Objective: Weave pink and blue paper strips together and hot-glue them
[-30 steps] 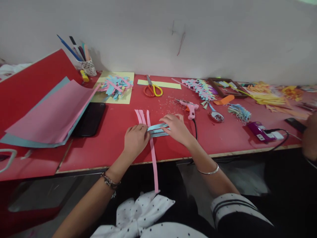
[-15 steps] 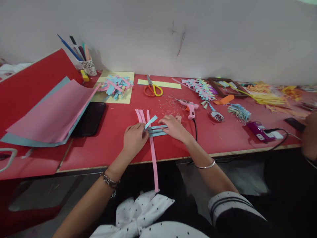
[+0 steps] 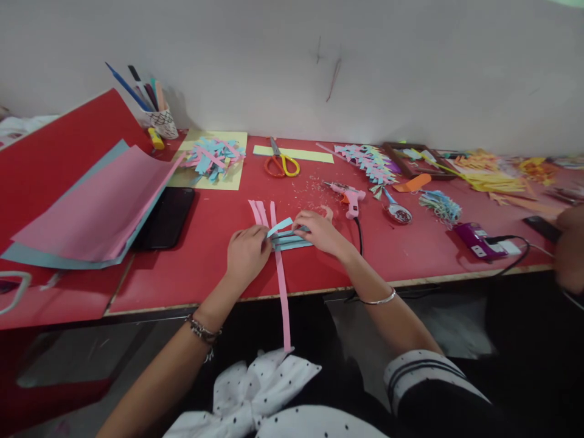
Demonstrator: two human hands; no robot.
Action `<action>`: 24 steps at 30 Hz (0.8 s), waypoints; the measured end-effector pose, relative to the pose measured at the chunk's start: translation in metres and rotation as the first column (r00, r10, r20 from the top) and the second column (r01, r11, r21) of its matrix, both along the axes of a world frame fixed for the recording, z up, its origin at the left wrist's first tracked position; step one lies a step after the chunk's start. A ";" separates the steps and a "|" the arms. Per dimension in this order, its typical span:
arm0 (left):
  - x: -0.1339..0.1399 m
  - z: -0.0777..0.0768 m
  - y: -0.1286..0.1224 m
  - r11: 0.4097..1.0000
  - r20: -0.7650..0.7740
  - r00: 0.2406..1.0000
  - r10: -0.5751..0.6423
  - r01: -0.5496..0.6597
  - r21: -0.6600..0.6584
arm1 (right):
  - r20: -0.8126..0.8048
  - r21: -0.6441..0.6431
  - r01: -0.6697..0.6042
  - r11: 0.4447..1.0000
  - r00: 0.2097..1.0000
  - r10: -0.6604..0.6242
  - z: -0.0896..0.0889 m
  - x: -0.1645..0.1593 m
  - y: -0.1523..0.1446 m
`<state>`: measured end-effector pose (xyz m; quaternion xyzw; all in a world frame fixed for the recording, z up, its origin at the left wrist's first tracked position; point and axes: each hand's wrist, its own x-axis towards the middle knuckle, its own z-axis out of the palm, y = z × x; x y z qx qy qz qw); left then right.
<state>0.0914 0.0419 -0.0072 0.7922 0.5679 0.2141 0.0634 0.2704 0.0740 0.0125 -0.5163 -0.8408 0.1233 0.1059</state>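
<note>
Blue paper strips [image 3: 295, 244] run sideways and cross pink paper strips [image 3: 283, 298] near the table's front edge. One long pink strip hangs over the edge toward my lap; the others reach away from me. My left hand [image 3: 249, 252] presses on the crossing with its fingers closed, and a short blue end [image 3: 280, 227] sticks up beside its thumb. At the right side of the bundle, my right hand [image 3: 317, 231] pinches a blue strip between thumb and fingers. The part of the crossing under my left hand is hidden.
Behind the strips lie scissors [image 3: 281, 164] and a pink glue gun [image 3: 350, 198] with its cord. A pile of cut strips [image 3: 214, 157] sits on yellow paper. Left are a black phone [image 3: 166, 219] and pink sheets [image 3: 98, 210]. Another person's hand [image 3: 570, 249] shows at far right.
My right hand has shifted slightly and its fingers have drawn together on a blue strip. The raised blue end leans lower to the right. My left hand stays in place.
</note>
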 end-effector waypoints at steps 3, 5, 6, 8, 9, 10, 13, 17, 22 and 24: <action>0.000 0.000 0.000 1.000 -0.005 1.000 0.008 -0.008 0.002 | 0.024 0.075 0.002 0.997 1.000 -0.004 0.002 -0.003 0.002; -0.001 -0.001 0.001 1.000 -0.012 1.000 0.010 -0.010 0.002 | 0.041 0.185 0.007 0.983 0.999 -0.015 0.005 -0.008 0.002; -0.001 -0.001 0.001 1.000 -0.014 1.000 0.009 -0.009 0.004 | 0.050 0.249 0.004 0.969 0.999 -0.017 0.006 -0.011 0.002; -0.001 -0.001 0.001 1.000 -0.012 1.000 0.008 -0.008 0.010 | 0.070 0.366 -0.025 0.930 0.998 -0.001 0.009 -0.019 0.002; -0.001 -0.001 0.001 1.000 -0.011 1.000 0.008 -0.008 0.015 | 0.082 0.412 -0.047 0.910 0.997 0.014 0.011 -0.024 0.002; -0.001 -0.001 0.001 1.000 -0.012 1.000 0.009 -0.009 0.021 | 0.095 0.448 -0.072 0.891 0.995 0.033 0.012 -0.028 0.002; -0.001 -0.001 0.002 0.999 -0.028 0.999 0.025 -0.024 0.034 | 0.141 0.481 -0.157 0.863 0.985 0.101 0.016 -0.039 0.001; -0.001 0.000 0.003 0.997 -0.027 0.997 0.071 -0.071 0.021 | 0.193 0.424 -0.253 0.870 0.963 0.186 0.016 -0.047 0.000; 0.000 0.004 0.003 0.991 -0.002 0.992 0.128 -0.128 -0.023 | 0.099 0.432 -0.136 0.891 0.990 0.103 0.020 -0.036 -0.006; 0.000 0.004 0.003 0.990 0.004 0.990 0.140 -0.140 -0.025 | 0.049 0.431 -0.065 0.900 0.998 0.049 0.025 -0.024 -0.013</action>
